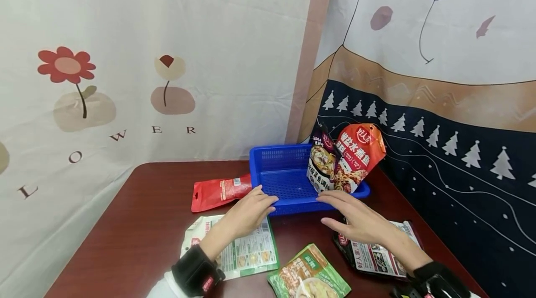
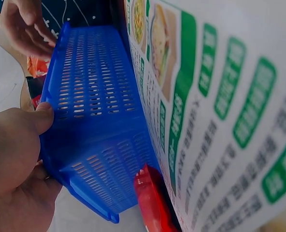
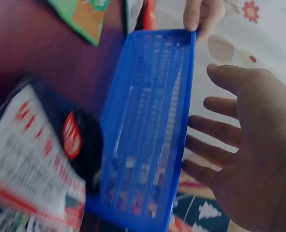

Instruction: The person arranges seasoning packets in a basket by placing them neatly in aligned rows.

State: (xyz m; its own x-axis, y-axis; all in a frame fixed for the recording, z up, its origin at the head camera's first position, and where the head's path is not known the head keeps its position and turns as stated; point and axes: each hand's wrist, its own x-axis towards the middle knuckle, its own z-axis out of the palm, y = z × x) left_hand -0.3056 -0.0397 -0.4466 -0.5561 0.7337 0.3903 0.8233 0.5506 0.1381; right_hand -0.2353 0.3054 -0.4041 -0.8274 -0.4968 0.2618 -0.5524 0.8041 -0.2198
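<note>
A blue plastic basket (image 1: 293, 206) stands at the back of the table. My left hand (image 1: 250, 212) grips the rim at its front left corner, with the thumb (image 2: 45, 116) on the outer side and the fingers curled over the edge. Along the front rim, toward the right, my right hand (image 1: 362, 219) is spread with extended fingers; in the right wrist view the fingertips (image 3: 196, 122) come right at the rim. Two food pouches lean in the basket's right end: a dark one (image 1: 321, 163) and an orange-red one (image 1: 361, 153).
Left of the basket a red pouch (image 1: 217, 194) lies against its side. Nearer on the brown table (image 1: 125, 242) are a white-and-green packet (image 1: 251, 251), a green packet (image 1: 311, 274) and a black-and-white packet (image 1: 374, 257). Printed cloths (image 1: 230, 56) hang behind and on the right.
</note>
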